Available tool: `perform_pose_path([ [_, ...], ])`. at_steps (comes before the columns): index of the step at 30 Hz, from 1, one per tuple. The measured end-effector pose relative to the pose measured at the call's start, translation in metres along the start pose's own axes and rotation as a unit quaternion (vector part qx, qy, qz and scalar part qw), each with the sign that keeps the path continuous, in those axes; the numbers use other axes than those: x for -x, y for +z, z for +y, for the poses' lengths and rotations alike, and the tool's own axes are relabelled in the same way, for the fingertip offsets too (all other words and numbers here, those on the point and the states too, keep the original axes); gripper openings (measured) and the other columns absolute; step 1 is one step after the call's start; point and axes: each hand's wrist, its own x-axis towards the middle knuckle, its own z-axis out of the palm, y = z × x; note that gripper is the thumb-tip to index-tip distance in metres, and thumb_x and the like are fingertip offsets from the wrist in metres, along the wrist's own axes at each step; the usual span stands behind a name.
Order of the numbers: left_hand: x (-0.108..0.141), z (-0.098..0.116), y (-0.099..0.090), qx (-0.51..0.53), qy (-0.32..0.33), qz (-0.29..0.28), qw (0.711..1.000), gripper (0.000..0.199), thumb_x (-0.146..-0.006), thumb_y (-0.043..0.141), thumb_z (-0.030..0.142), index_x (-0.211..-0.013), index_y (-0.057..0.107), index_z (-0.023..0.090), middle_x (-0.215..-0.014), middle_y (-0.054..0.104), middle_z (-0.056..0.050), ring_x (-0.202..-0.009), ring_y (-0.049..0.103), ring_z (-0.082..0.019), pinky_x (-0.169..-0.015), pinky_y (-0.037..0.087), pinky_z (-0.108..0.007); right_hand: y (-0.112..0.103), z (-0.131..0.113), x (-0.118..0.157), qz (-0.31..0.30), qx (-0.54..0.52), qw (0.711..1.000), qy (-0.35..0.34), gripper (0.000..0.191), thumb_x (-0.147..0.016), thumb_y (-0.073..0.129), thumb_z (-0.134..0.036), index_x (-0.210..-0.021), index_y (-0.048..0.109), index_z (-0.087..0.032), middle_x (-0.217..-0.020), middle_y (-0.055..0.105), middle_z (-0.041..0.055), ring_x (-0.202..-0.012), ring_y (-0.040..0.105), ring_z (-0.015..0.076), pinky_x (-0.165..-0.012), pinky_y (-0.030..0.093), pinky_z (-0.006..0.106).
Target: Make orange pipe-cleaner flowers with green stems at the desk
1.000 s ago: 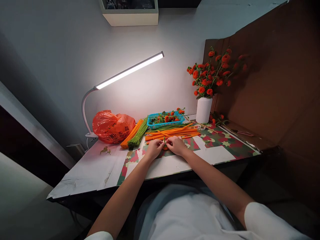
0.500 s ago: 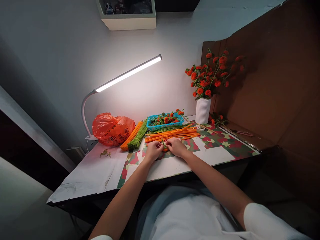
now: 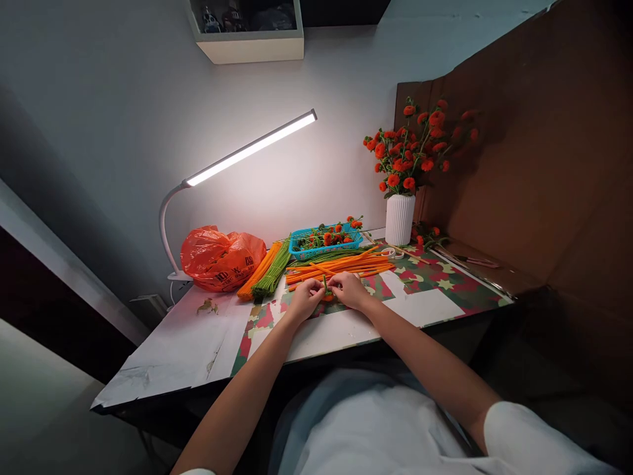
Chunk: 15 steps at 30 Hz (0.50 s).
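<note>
Over the front middle of the table, my left hand [image 3: 305, 299] and my right hand [image 3: 349, 290] face each other with fingers pinched. Between them is a small orange flower with a green stem [image 3: 325, 286], its orange head [image 3: 328, 298] lowest and the stem pointing up. Both hands' fingertips close on it from either side and partly cover it. Just behind the hands lie loose orange pipe cleaners [image 3: 346, 265]. A bundle of green pipe cleaners [image 3: 271, 272] and a bundle of orange ones [image 3: 258, 270] lie to the left.
Behind stands a blue basket [image 3: 302, 254] of finished flowers. A white ribbed vase [image 3: 399, 220] holds orange flowers [image 3: 405, 148]. An orange plastic bag [image 3: 222, 258] sits by the lamp [image 3: 252, 146]. A white tape roll [image 3: 394, 253] and pliers-like tool [image 3: 477, 262] lie right. Cardboard [image 3: 534, 158] walls the right side.
The flower between my fingers has turned slightly, its stem now more upright. My hands stay almost in the same place; the view has shifted a little.
</note>
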Motion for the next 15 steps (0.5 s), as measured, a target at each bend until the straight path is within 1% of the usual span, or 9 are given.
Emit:
perform_pose_path([
  [4,0.0001,0.0022,-0.0012,0.021,0.012,-0.011,1.0,0.011,-0.074,0.054,0.028,-0.071,0.058,0.017,-0.068,0.06,0.001,-0.059,0.053,-0.012,-0.054,0.042,-0.022,-0.001,-0.0004,0.0005,0.026,-0.02,0.999,0.005,0.012,-0.08,0.06,-0.017,-0.08,0.072,-0.02,-0.082,0.072,0.0024,-0.083,0.06,0.0182,-0.074,0.033,0.03],
  [7,0.0004,0.0032,-0.0005,-0.009,0.018,0.0,1.0,0.009,-0.074,0.053,0.024,-0.071,0.058,0.018,-0.069,0.059,0.001,-0.06,0.053,-0.012,-0.056,0.042,-0.022,0.0003,0.0002,0.0009,0.039,-0.032,0.999,-0.001,0.01,-0.079,0.061,-0.017,-0.079,0.07,-0.021,-0.085,0.072,0.0015,-0.087,0.059,0.018,-0.078,0.034,0.03],
  [10,0.0013,0.0043,0.0,-0.047,0.024,0.014,0.999,0.008,-0.075,0.053,0.02,-0.069,0.057,0.018,-0.069,0.059,0.0,-0.062,0.053,-0.012,-0.058,0.042,-0.023,0.0018,0.0009,0.0011,0.032,-0.033,0.999,-0.007,0.007,-0.079,0.062,-0.018,-0.078,0.068,-0.021,-0.09,0.071,0.0014,-0.093,0.057,0.0189,-0.081,0.034,0.032],
  [12,0.0022,0.0054,-0.0004,-0.069,0.026,0.019,0.997,0.008,-0.075,0.053,0.017,-0.068,0.057,0.018,-0.07,0.059,0.0,-0.064,0.053,-0.013,-0.059,0.043,-0.023,0.0019,0.0011,0.0012,0.026,-0.03,0.999,-0.002,0.004,-0.078,0.066,-0.022,-0.08,0.068,-0.021,-0.092,0.071,0.0017,-0.095,0.057,0.02,-0.082,0.033,0.033],
  [15,0.0035,0.0069,-0.0016,-0.095,0.035,0.023,0.995,0.008,-0.073,0.054,0.014,-0.067,0.058,0.018,-0.073,0.06,-0.001,-0.066,0.054,-0.013,-0.061,0.043,-0.024,0.0008,0.0014,0.0009,0.014,-0.027,1.0,0.0,0.008,-0.078,0.069,-0.027,-0.084,0.07,-0.022,-0.092,0.071,0.0021,-0.095,0.057,0.0205,-0.083,0.032,0.034],
])
